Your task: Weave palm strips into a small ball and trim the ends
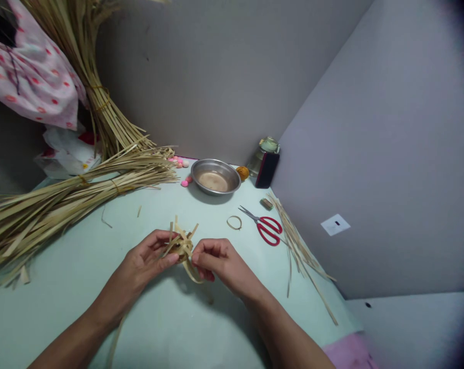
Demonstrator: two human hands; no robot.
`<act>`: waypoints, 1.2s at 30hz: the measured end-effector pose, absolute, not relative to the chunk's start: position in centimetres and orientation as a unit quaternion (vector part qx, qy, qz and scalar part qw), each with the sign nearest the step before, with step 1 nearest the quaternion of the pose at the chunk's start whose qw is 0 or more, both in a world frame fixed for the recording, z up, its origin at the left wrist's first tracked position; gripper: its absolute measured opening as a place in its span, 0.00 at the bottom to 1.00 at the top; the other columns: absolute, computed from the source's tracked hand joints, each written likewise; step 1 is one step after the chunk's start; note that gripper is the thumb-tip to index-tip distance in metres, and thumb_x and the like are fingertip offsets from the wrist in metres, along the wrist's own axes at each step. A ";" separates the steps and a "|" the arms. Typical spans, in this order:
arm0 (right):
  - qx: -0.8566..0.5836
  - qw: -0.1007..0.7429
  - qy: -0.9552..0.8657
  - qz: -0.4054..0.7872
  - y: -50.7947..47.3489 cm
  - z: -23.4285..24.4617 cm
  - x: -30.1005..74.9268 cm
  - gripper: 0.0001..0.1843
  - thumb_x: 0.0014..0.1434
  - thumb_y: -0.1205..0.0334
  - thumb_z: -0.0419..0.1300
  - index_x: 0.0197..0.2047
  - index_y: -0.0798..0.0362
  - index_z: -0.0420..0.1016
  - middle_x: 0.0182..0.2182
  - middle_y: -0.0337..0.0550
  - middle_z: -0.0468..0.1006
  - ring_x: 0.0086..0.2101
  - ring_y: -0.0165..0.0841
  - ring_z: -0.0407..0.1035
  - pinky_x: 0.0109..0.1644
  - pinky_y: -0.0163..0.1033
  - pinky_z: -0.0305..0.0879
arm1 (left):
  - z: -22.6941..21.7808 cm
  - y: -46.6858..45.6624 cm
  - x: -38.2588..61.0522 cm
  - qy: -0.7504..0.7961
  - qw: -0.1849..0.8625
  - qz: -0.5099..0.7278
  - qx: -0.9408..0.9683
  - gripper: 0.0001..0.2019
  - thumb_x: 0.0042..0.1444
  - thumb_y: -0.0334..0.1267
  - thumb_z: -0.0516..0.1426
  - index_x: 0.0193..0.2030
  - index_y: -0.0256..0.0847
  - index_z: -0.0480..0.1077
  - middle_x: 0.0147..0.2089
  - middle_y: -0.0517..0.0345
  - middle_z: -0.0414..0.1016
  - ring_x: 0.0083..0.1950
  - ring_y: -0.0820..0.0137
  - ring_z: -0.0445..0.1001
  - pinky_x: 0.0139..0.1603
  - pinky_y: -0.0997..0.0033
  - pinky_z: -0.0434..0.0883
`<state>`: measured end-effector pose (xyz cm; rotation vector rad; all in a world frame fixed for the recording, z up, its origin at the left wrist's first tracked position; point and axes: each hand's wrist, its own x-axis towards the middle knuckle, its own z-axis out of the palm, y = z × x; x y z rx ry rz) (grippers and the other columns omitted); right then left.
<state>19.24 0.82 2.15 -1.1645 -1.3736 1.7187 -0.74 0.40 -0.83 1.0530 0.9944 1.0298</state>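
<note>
A small woven piece of flat, pale straw strips (184, 246) is held above the pale green tabletop, several strip ends sticking up and outward from it. My left hand (150, 255) grips its left side, thumb in front and fingers behind. On the right side, my right hand (213, 260) pinches a strip between thumb and bent fingers. One strip loops down below the weave between the hands. A long strip hangs beneath my left forearm. The fingertips behind the weave are partly hidden.
Red-handled scissors (268, 228) and a small straw ring (234, 222) lie to the right. Loose strips (299, 241) run along the wall. A metal bowl (216, 177) stands behind, near a phone (267, 170) leaning on a jar. Large straw bundles (81, 197) fill the left.
</note>
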 end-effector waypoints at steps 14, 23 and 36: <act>-0.462 0.341 -0.504 0.645 1.0 1.9 19.1 0.06 0.50 0.64 0.58 0.24 0.55 0.71 0.16 0.32 0.65 0.19 0.24 0.55 0.24 0.32 0.48 | -2.2 0.4 -0.8 0.455 0.596 0.437 0.496 0.16 0.55 0.48 0.68 0.47 0.50 0.71 0.50 0.59 0.80 0.55 0.61 0.76 0.57 0.65 0.69; -0.423 0.365 -0.481 0.675 1.2 1.0 18.8 0.13 0.54 0.55 0.67 0.29 0.56 0.74 0.18 0.33 0.68 0.20 0.24 0.56 0.26 0.33 0.48 | -1.0 0.1 -0.4 0.429 0.633 0.446 0.466 0.13 0.57 0.47 0.66 0.45 0.47 0.72 0.48 0.57 0.82 0.53 0.61 0.77 0.59 0.61 0.69; -0.428 0.345 -0.528 0.648 1.5 1.4 19.3 0.22 0.52 0.44 0.71 0.27 0.55 0.74 0.21 0.34 0.68 0.24 0.26 0.57 0.31 0.35 0.52 | -1.2 0.2 -0.3 0.428 0.657 0.454 0.423 0.16 0.53 0.48 0.68 0.46 0.48 0.76 0.47 0.58 0.84 0.49 0.63 0.78 0.59 0.63 0.70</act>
